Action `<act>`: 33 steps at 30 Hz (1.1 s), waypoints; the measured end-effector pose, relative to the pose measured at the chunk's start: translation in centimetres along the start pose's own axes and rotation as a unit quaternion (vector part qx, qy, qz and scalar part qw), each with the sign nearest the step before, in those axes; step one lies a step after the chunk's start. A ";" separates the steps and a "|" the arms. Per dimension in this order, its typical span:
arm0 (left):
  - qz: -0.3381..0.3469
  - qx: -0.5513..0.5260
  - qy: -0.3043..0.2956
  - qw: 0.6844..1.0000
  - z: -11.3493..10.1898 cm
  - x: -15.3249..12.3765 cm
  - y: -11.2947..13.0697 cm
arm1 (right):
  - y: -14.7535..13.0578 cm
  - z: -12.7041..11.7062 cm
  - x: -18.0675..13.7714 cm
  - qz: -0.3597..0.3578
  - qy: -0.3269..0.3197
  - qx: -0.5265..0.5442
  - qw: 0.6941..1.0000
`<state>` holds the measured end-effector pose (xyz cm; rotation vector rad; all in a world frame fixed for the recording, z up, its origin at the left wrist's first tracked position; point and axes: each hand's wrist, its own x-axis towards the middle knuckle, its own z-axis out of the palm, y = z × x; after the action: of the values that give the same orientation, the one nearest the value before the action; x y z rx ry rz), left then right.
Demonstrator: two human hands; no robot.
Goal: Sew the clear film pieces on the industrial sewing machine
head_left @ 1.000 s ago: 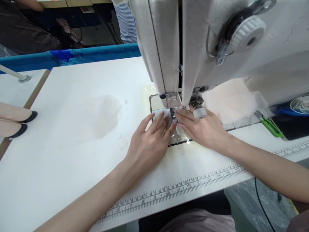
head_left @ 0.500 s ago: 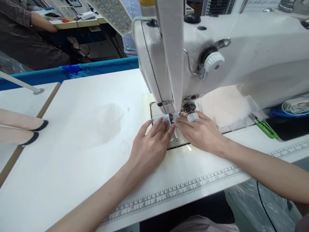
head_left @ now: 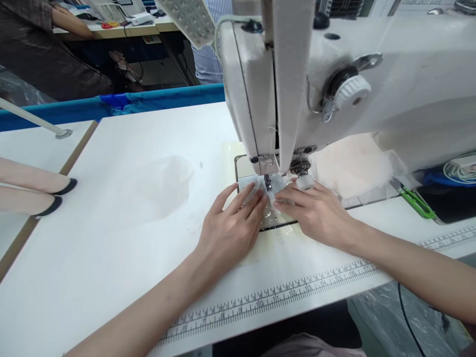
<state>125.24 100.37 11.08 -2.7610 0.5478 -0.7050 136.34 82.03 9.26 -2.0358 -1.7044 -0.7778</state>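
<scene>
**Sheer cloth (head_left: 275, 183) under the foot (head_left: 268, 182), stitches unseen**

The placing looks done: the sheer cloth lies on the plate (head_left: 273, 219) beneath the foot, a hand on either side. No stitches can be made out, so how much is sewn or left cannot be told; I judge it under way, not complete. More pale cloth (head_left: 349, 163) lies right of the foot.

The left hand (head_left: 231, 227) is palm down, left of the foot and on its near side, fingers extended and resting on the cloth, its grip unclosed. The right hand (head_left: 323, 214) angles in from the foot's right, fingers bent; whether its grip pinches the cloth cannot be told.
</scene>
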 end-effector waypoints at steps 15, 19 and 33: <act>-0.025 -0.027 0.005 0.999 0.3 0.2 -0.1 | 0.2 0.0 -0.1 -0.003 -0.001 -0.016 1.000; -0.031 -0.032 0.006 0.999 0.6 0.3 -0.5 | 0.5 0.2 0.1 -0.005 -0.005 -0.039 0.999; -0.025 -0.017 0.021 0.999 0.6 0.5 -0.5 | 0.5 0.0 -0.3 -0.007 -0.040 -0.022 0.999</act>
<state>126.06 100.72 10.92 -2.8068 0.5062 -0.7725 136.82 81.68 9.15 -2.1126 -1.7605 -0.7534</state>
